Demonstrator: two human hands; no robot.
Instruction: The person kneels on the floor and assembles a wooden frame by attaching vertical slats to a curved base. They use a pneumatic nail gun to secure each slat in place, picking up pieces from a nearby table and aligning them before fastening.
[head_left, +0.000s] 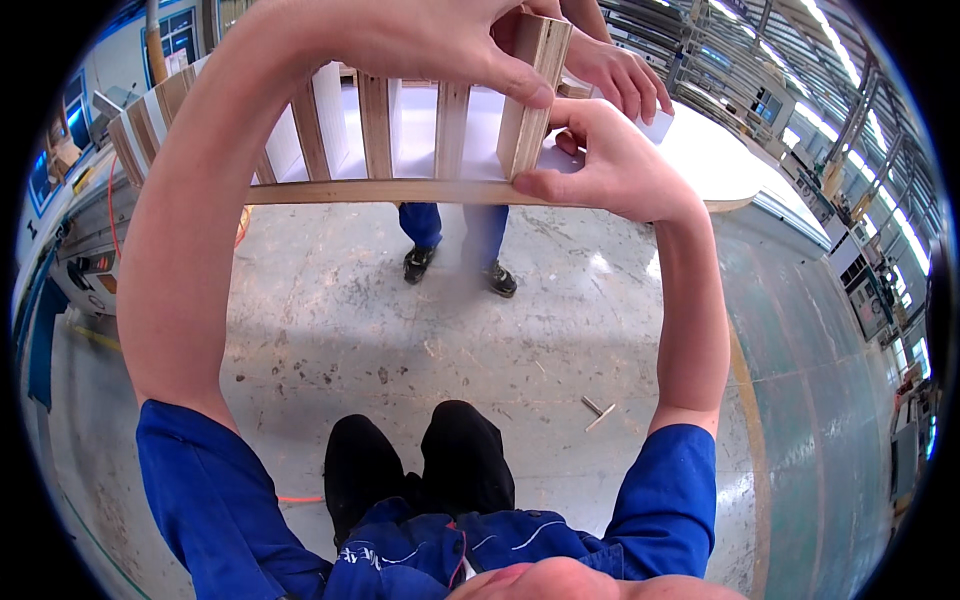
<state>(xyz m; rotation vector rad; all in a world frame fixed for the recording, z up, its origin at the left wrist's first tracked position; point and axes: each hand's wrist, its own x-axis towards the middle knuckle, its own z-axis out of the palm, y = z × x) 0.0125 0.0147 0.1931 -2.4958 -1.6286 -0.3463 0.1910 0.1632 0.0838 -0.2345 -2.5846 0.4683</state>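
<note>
Evidently stiff and light enough for a pinch, the plywood block [533, 95] stands upright on the white panel [710, 165], left hand [440, 40] closed over its top edge and right hand [610, 165] curled against its base, both gripping its bare layered edges.

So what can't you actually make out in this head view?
- Upright plywood block: its top is cut off by the upper frame edge; the left hand and right hand cover its sides.
- Co-worker's hand: the white piece under it is mostly hidden.
- Small T-shaped metal tool on the concrete floor: too small to identify.
</note>
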